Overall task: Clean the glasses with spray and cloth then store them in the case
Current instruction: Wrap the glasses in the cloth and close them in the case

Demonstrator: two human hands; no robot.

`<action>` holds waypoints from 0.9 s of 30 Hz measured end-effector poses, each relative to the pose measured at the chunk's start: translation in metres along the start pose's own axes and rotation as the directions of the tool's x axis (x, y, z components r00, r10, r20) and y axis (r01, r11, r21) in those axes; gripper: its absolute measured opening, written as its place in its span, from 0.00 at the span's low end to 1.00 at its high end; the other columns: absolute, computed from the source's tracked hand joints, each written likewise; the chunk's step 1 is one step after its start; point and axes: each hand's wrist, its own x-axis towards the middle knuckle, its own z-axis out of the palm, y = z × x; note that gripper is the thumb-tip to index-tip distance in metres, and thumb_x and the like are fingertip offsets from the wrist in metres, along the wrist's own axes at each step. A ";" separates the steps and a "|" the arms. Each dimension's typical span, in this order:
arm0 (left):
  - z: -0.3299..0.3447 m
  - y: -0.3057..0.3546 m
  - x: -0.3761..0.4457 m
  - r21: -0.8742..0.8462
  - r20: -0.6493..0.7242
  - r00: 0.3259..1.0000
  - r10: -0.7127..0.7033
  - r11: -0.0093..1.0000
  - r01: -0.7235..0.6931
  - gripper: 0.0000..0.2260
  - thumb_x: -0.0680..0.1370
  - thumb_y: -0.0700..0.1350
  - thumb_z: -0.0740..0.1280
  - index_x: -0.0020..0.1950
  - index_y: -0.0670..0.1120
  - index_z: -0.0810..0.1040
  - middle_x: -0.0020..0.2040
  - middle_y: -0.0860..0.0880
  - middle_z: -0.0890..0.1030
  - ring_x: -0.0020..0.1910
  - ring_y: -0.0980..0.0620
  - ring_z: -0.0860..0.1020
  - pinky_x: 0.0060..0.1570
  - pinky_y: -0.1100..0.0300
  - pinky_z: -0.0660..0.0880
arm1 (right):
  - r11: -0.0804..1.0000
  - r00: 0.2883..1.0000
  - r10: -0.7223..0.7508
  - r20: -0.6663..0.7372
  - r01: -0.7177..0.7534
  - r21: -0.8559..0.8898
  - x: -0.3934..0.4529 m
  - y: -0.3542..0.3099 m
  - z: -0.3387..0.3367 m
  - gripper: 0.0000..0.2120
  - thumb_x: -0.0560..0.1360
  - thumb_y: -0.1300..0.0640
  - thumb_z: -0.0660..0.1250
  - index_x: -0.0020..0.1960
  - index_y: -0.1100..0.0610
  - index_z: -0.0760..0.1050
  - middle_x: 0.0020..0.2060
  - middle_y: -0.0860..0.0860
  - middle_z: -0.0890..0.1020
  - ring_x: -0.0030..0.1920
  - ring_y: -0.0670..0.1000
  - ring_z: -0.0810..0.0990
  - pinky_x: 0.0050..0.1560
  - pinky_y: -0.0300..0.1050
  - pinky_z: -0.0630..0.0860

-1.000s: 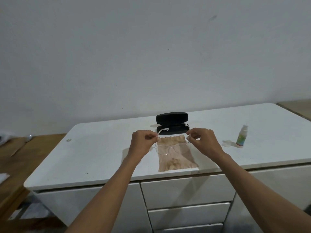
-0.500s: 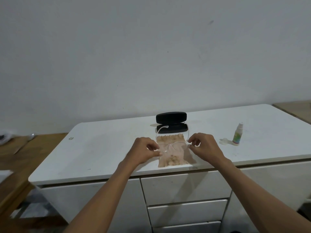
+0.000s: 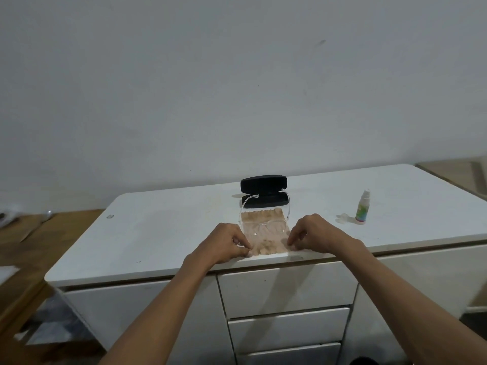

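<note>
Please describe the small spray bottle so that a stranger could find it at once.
On the white cabinet top, look right of the black glasses case and the person's right hand. The spray bottle stands upright there, the only green-labelled thing, with its clear cap lying beside it.

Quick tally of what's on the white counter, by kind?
Glasses: 1
Cloth: 1
Case: 1
Spray bottle: 1
Bottle cap: 1
Total: 5
</note>
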 end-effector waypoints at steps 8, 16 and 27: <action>0.005 0.001 0.004 -0.133 -0.159 0.987 -0.036 0.991 0.014 0.01 0.74 0.45 0.76 0.44 0.49 0.89 0.40 0.55 0.85 0.37 0.62 0.80 0.41 0.70 0.73 | 0.996 0.988 0.015 -0.157 -0.001 0.089 0.014 -0.004 0.006 0.04 0.74 0.56 0.74 0.47 0.50 0.87 0.41 0.46 0.86 0.43 0.46 0.82 0.46 0.39 0.76; 0.017 -0.001 0.030 -0.328 -0.443 0.866 -0.233 0.941 0.085 0.03 0.74 0.45 0.77 0.44 0.46 0.89 0.35 0.51 0.86 0.35 0.55 0.82 0.40 0.61 0.78 | 0.973 0.870 0.211 -0.445 -0.143 0.181 0.035 -0.011 0.019 0.04 0.75 0.52 0.71 0.47 0.48 0.86 0.39 0.46 0.84 0.41 0.51 0.80 0.37 0.43 0.71; 0.038 0.012 0.048 -0.201 -0.555 0.742 -0.377 0.926 0.320 0.08 0.78 0.46 0.70 0.48 0.46 0.88 0.44 0.47 0.88 0.44 0.44 0.84 0.46 0.55 0.80 | 0.962 0.813 0.201 -0.547 -0.270 -0.048 0.056 -0.014 0.044 0.14 0.82 0.49 0.60 0.59 0.49 0.83 0.45 0.56 0.86 0.47 0.61 0.83 0.40 0.47 0.70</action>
